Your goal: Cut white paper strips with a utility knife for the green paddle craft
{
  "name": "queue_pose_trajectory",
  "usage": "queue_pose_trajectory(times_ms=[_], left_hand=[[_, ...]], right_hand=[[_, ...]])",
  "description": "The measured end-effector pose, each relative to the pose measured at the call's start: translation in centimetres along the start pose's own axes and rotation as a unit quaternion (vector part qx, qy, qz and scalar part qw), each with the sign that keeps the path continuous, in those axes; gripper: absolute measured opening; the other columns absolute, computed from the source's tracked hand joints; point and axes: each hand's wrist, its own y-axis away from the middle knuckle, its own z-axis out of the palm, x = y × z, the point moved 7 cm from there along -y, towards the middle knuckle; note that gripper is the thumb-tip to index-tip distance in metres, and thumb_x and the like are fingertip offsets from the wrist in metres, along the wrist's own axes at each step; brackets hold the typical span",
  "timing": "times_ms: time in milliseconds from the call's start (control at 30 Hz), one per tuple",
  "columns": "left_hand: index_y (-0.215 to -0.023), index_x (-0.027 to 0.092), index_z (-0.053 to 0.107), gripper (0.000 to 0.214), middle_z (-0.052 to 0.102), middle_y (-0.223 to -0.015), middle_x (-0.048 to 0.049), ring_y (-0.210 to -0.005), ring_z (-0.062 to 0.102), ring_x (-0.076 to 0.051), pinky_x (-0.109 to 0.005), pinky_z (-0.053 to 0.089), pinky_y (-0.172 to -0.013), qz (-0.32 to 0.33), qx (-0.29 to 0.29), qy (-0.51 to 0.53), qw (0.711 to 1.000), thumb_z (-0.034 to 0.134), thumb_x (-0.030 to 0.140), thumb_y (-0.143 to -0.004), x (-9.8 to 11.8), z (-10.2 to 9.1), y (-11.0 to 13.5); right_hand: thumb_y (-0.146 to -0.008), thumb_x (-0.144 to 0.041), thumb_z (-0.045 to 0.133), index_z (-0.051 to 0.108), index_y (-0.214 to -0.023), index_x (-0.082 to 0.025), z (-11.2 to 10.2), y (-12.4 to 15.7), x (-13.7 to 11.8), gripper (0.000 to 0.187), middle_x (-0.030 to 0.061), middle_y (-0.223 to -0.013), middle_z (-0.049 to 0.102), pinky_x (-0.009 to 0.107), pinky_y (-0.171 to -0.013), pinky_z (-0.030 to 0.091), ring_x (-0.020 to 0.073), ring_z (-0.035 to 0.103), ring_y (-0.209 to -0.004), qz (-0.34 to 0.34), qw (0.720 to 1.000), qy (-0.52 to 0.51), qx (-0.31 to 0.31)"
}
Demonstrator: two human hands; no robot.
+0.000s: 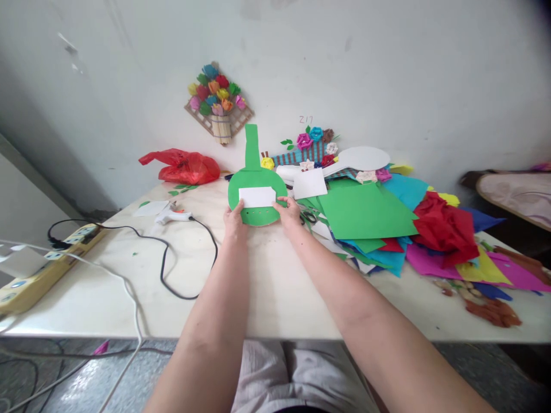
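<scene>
A green round paper cutout [258, 178] with a long narrow neck is held up in front of me, over the far part of the table. Across its middle lies a white paper rectangle [257, 197], with a row of small dark dots beneath it. My left hand [235, 219] grips the lower left edge, its thumb near the left end of the white piece. On the opposite side my right hand [287, 211] pinches the lower right edge, thumb in front. The fingers behind the cutout are hidden.
A white glue gun [172, 215] lies left, its cord trailing near a yellow power strip [71, 250]. Behind it sits a red plastic bag [183, 166]. At right are scissors [308, 216], stacked green paper [365, 211] and crumpled red paper [445, 229]. Paper flowers [215, 89] hang on the wall.
</scene>
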Motion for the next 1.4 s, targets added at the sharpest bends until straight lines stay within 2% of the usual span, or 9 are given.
queue_pose_trajectory(times_ms=[267,500,667,900,1400], left_hand=[[-0.097,0.016,0.072,0.023,0.077,-0.080,-0.0035,-0.081,0.073,-0.018,-0.031,0.056,-0.084,0.001,0.007,-0.005,1.000,0.074,0.008,-0.076,0.0,0.0,0.0],[-0.093,0.016,0.071,0.019,0.076,-0.080,-0.0039,-0.081,0.073,-0.019,-0.032,0.056,-0.084,0.010,0.005,-0.011,1.000,0.075,0.010,-0.075,0.0,-0.1,-0.2],[-0.094,0.017,0.071,0.023,0.077,-0.082,-0.0048,-0.085,0.073,-0.020,-0.033,0.056,-0.086,0.014,-0.001,-0.012,1.000,0.078,0.013,-0.072,0.1,-0.1,0.0],[-0.089,0.017,0.071,0.019,0.075,-0.076,-0.0016,-0.076,0.071,-0.017,-0.030,0.056,-0.081,0.012,0.009,-0.007,1.000,0.074,0.007,-0.073,0.2,0.0,0.1],[-0.088,0.017,0.070,0.019,0.076,-0.082,-0.0041,-0.085,0.072,-0.020,-0.032,0.055,-0.085,0.019,0.001,-0.016,1.000,0.078,0.013,-0.071,0.0,-0.1,-0.3]], right_hand=[[-0.058,-0.032,0.075,0.069,-0.100,-0.019,-0.1,0.2,-0.5,0.044,0.0042,-0.103,0.071,0.034,-0.093,0.049,0.0218,0.063,-0.101,-0.005,1.000,0.009,0.013],[-0.061,-0.030,0.076,0.072,-0.106,-0.020,-0.1,-0.3,0.0,0.046,0.0054,-0.111,0.073,0.040,-0.102,0.047,0.0231,0.064,-0.108,-0.030,0.999,0.027,-0.001],[-0.064,-0.032,0.076,0.074,-0.108,-0.021,0.0,-0.5,0.5,0.046,0.0069,-0.111,0.073,0.042,-0.101,0.048,0.0236,0.065,-0.107,-0.039,0.998,0.043,-0.008],[-0.066,-0.031,0.075,0.075,-0.108,-0.018,0.0,-0.6,0.6,0.044,0.0091,-0.114,0.070,0.041,-0.100,0.048,0.0239,0.063,-0.107,-0.042,0.997,0.070,-0.009],[-0.066,-0.031,0.075,0.075,-0.108,-0.018,0.0,-0.3,-0.2,0.044,0.0097,-0.115,0.069,0.041,-0.103,0.046,0.0236,0.063,-0.108,-0.056,0.995,0.078,-0.017]])
